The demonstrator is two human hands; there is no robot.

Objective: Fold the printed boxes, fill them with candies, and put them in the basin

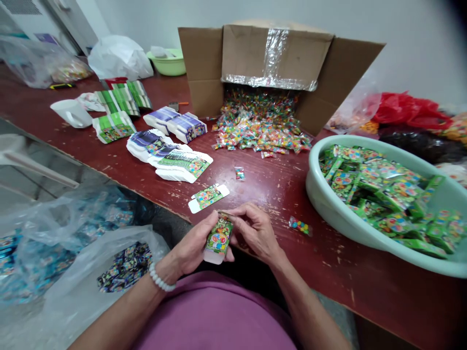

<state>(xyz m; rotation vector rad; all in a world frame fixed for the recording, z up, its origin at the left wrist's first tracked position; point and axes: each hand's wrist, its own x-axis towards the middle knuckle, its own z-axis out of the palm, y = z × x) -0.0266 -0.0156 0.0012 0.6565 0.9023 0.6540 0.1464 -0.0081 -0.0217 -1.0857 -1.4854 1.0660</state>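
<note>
Looks like a small hand-packing workroom. A worn red table (365, 282) holds a cardboard carton (277, 53) spilling candy packets (259, 121), stacks of printed flat boxes (175, 155), and a plastic basin (314, 184) of green boxes (379, 194).

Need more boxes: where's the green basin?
In the head view, the basin sits at the red table's right side, beside a loose candy packet.

workbench (365, 291) | cardboard box (277, 53) behind | candy sachets (260, 126) spilled before it | plastic basin (317, 204) right, holding printed cartons (383, 194)
</note>
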